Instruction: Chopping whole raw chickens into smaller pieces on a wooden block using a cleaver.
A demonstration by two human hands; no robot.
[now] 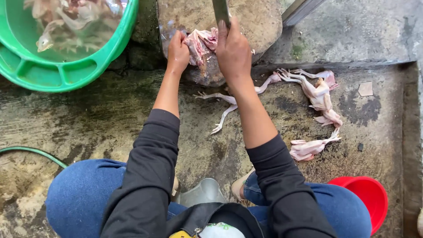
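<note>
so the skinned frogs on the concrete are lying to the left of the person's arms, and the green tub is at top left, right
Not quite. The head view shows the skinned frogs lying to the right of the person's arms, on the concrete. The green tub is at top left, as you said.

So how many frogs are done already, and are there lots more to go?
Done: a few skinned frogs lie on the concrete floor. In hand: the left hand holds one frog on the chopping block while the right hand grips a knife. Left: several more in the green basin.
</note>
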